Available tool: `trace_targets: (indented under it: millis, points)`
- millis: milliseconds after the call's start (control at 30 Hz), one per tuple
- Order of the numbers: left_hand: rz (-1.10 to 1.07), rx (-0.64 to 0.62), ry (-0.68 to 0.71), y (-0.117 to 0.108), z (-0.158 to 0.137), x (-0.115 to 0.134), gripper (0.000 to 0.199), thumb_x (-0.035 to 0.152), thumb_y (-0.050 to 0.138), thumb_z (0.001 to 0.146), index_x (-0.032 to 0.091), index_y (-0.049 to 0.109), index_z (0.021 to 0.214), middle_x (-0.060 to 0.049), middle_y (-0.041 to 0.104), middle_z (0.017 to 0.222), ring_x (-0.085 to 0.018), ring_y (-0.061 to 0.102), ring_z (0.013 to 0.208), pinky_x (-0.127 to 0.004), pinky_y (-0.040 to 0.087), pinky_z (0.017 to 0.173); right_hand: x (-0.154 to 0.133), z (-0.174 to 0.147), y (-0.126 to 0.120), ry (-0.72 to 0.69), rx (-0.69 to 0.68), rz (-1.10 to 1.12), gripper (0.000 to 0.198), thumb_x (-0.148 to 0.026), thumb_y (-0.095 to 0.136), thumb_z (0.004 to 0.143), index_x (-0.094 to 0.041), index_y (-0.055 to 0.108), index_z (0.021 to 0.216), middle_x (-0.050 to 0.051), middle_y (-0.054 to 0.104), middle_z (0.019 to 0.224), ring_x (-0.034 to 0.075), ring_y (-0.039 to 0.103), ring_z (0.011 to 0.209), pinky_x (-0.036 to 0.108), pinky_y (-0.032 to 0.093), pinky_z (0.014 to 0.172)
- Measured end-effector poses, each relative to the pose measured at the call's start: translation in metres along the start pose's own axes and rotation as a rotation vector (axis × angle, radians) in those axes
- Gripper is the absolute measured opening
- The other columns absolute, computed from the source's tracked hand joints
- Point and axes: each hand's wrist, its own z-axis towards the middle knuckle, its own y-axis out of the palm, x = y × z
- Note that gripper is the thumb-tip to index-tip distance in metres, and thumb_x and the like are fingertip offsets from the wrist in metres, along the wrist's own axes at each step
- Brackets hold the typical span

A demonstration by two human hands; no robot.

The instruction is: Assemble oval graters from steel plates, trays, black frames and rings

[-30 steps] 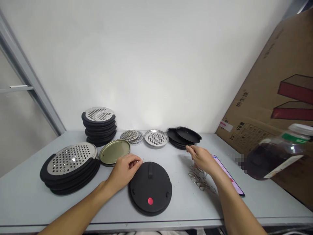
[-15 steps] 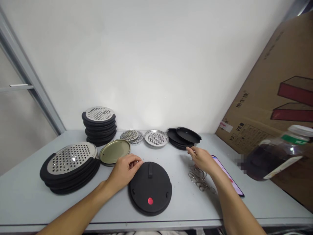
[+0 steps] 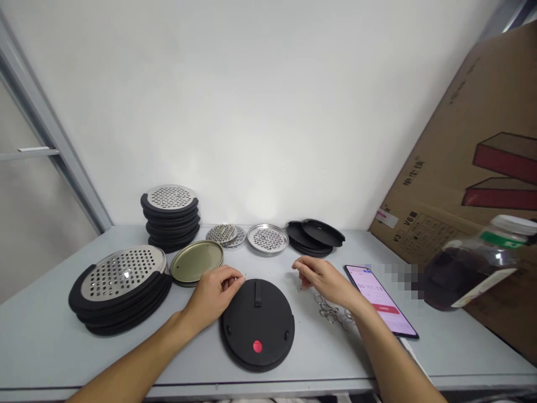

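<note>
My left hand [image 3: 215,290] is closed in a pinch at the upper left edge of a black round disc [image 3: 265,327]. Whatever sits between its fingertips is too small to name. The disc lies flat, with a strap-like tab at its top, two small knobs and a red dot. Right of the disc, my right hand [image 3: 321,280] is also pinched, held over the table. A tiny shiny bit shows below its fingertips, too small to make out. Bent metal wire loops [image 3: 333,313] lie under that hand, partly hidden by it.
Stacks of black-rimmed graters [image 3: 126,274] and more graters [image 3: 170,198] stand at left. Behind the disc are gold lids [image 3: 197,260], perforated metal discs [image 3: 229,235], a grater insert [image 3: 268,239] and black trays [image 3: 314,235]. A phone [image 3: 381,302], jar [image 3: 478,268] and carton [image 3: 444,212] occupy the right.
My right hand has moved left, away from the black trays and toward the disc, uncovering more of the phone. My left hand and the disc have stayed in place.
</note>
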Motion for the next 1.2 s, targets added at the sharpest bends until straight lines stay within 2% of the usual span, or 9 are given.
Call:
trace_targets:
  millis: [133,300,433,500,600,700,800,967,1200]
  points:
    - [-0.006,-0.002,-0.004,-0.001,0.0,0.0,0.019,0.031,0.055,0.089,0.02,0.069,0.081,0.001,0.062,0.071,-0.012,0.053,0.063,-0.024,0.039,0.061,0.011,-0.001,-0.011,0.13,0.039,-0.003,0.041,-0.054,0.038,0.092,-0.019,0.059,0.09,0.001,0.06,0.067,0.016,0.063,0.058,0.024,0.046,0.051]
    - [0.004,0.0,-0.003,0.0,-0.001,0.0,0.019,0.031,0.055,0.089,0.02,0.069,0.081,0.001,0.061,0.069,-0.012,0.052,0.062,-0.024,0.039,0.061,0.019,-0.002,-0.013,0.183,-0.028,-0.06,0.041,-0.054,0.035,0.094,-0.019,0.056,0.086,-0.003,0.056,0.056,0.016,0.061,0.045,0.025,0.043,0.048]
    - [0.003,-0.001,0.008,0.0,-0.001,0.001,0.02,0.031,0.055,0.089,0.02,0.069,0.081,0.0,0.062,0.07,-0.012,0.052,0.062,-0.025,0.039,0.061,0.005,-0.002,0.002,0.082,-0.089,-0.006,0.038,-0.051,0.038,0.094,-0.019,0.056,0.085,-0.001,0.06,0.062,0.015,0.063,0.051,0.025,0.046,0.057]
    - [0.004,0.001,0.009,0.0,-0.001,0.002,0.021,0.032,0.054,0.09,0.019,0.069,0.081,0.0,0.062,0.07,-0.013,0.052,0.062,-0.025,0.039,0.06,-0.002,-0.002,0.006,-0.016,-0.074,0.018,0.035,-0.048,0.039,0.095,-0.019,0.057,0.085,0.001,0.063,0.068,0.016,0.065,0.062,0.026,0.047,0.063]
    - [0.006,0.004,0.005,0.0,-0.001,0.003,0.022,0.032,0.054,0.09,0.019,0.069,0.081,0.0,0.062,0.069,-0.013,0.053,0.062,-0.025,0.039,0.06,-0.002,-0.002,0.004,-0.079,-0.024,0.003,0.029,-0.041,0.039,0.095,-0.019,0.059,0.092,0.002,0.064,0.073,0.016,0.063,0.066,0.026,0.046,0.065]
    - [0.007,0.005,0.004,0.0,-0.001,0.003,0.022,0.032,0.054,0.09,0.019,0.069,0.081,0.0,0.062,0.069,-0.013,0.053,0.062,-0.025,0.039,0.061,0.008,-0.003,-0.005,-0.085,0.017,-0.154,0.017,-0.029,0.055,0.085,-0.02,0.063,0.097,0.004,0.065,0.086,0.017,0.06,0.073,0.027,0.045,0.067]
    - [0.005,-0.001,0.008,0.0,-0.001,0.002,0.021,0.032,0.054,0.09,0.02,0.069,0.081,0.0,0.062,0.069,-0.013,0.052,0.062,-0.025,0.039,0.061,0.015,-0.004,-0.008,-0.096,-0.049,-0.258,0.024,-0.026,0.068,0.074,-0.022,0.069,0.097,0.006,0.064,0.098,0.021,0.059,0.085,0.029,0.045,0.075]
    - [0.005,-0.003,0.004,0.0,0.0,0.003,0.022,0.032,0.054,0.09,0.02,0.069,0.08,0.0,0.063,0.07,-0.013,0.053,0.062,-0.025,0.039,0.06,0.01,-0.001,0.006,-0.097,-0.093,-0.272,0.022,-0.033,0.07,0.073,-0.021,0.073,0.091,0.007,0.063,0.097,0.025,0.058,0.093,0.031,0.045,0.077]
    - [0.008,0.002,0.027,0.001,-0.001,0.003,0.024,0.033,0.052,0.091,0.019,0.068,0.08,-0.001,0.062,0.068,-0.013,0.052,0.062,-0.025,0.039,0.06,0.005,0.005,0.015,-0.056,-0.13,-0.266,0.014,-0.019,0.064,0.069,-0.017,0.072,0.081,0.007,0.063,0.092,0.021,0.059,0.081,0.029,0.045,0.072]
